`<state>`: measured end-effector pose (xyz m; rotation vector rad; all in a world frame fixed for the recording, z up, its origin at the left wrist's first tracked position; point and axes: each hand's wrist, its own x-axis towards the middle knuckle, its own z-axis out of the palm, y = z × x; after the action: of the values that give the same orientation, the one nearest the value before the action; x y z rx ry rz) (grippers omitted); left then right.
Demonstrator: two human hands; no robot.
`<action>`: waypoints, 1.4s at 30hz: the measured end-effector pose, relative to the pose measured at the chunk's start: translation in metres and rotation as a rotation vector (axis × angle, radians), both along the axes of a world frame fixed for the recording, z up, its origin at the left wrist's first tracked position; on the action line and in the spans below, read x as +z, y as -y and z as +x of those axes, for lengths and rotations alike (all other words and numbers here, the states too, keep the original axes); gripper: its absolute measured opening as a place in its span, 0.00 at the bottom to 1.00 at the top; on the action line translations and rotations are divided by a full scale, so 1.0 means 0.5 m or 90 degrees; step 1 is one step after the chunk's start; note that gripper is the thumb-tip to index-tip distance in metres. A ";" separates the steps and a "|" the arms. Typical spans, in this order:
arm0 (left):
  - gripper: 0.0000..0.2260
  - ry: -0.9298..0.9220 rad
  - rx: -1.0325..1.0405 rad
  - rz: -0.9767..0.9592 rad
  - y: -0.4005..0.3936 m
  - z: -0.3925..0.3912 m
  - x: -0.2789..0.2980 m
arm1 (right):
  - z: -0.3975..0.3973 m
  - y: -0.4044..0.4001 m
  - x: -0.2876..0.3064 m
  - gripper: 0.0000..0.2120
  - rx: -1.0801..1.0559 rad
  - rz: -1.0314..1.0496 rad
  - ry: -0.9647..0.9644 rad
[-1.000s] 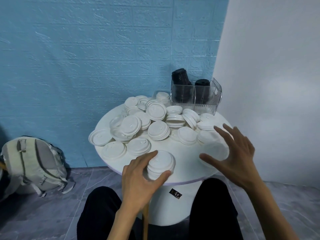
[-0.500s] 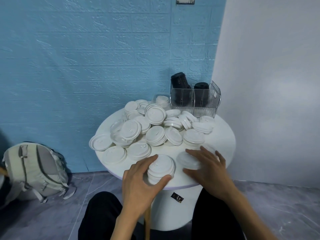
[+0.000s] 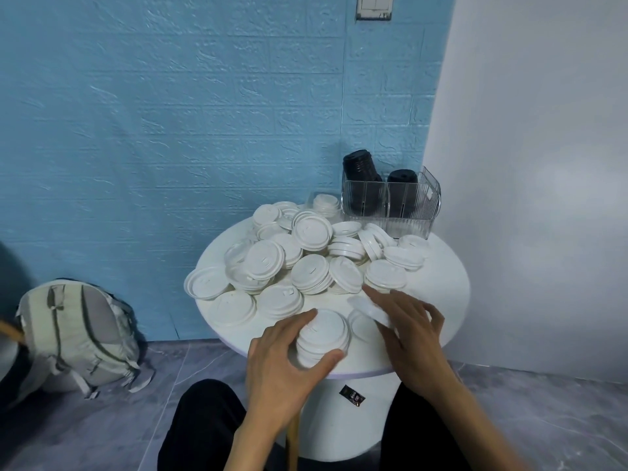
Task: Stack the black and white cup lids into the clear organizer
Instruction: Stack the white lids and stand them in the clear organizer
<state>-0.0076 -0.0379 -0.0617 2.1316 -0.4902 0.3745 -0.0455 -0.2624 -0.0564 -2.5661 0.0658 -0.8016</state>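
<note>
White-lid gathering step: left hand curled round small lid stack at table near edge; right hand pinching loose lid, apparently to be seated on stack before transfer to clear organizer at rear.

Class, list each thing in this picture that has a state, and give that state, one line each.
Left hand: grips a stack of white lids.
Right hand: holds a single lid, tilted.
Clear organizer: upright, two compartments with black lids.
Loose white lids: heaped on the round table.
Backpack: on the floor.
</note>
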 end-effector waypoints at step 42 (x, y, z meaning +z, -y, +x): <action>0.24 0.016 0.013 -0.011 0.007 0.006 -0.013 | -0.003 0.015 0.059 0.42 0.044 -0.218 -0.306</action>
<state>-0.0044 -0.0415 -0.0681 2.1184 -0.4779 0.4171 -0.0469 -0.2698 -0.0268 -3.0130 -0.0130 -0.1626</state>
